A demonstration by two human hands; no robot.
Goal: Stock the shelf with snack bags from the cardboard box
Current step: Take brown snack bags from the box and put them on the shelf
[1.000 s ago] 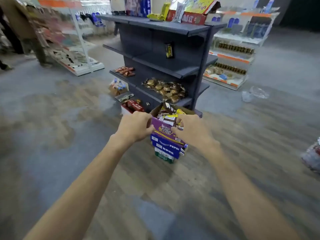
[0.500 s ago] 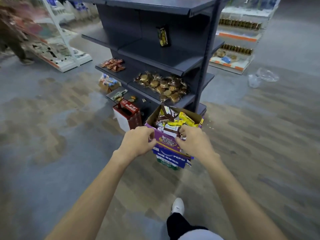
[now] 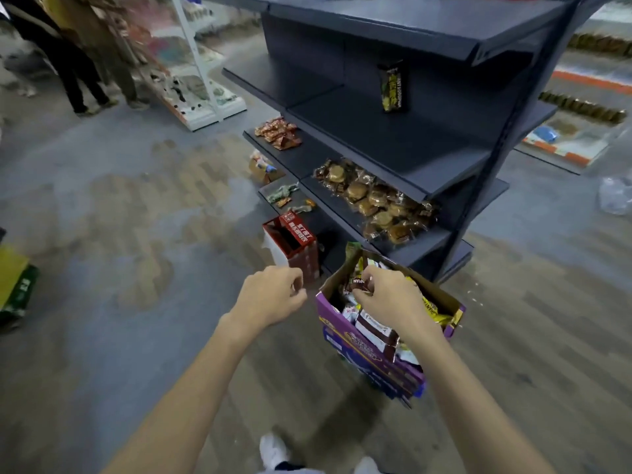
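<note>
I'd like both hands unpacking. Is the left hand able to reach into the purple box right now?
Probably yes. The left hand hovers, seemingly empty, beside the purple box, whose top is open. The right hand, pinching a brown snack bag, fills the middle; the near corner looks free.

Grey-brown plank floor [image 3: 136, 217]; white display rack [image 3: 201, 80] back left; orange-trimmed rack [image 3: 581, 107] far right.

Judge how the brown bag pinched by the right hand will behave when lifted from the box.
Probably light: the right hand takes the brown bag with a fingertip pinch. Likely floppy and crinkly, since it is a thin film wrapper. It may drag neighbours, as packets are crammed in the box.
</note>
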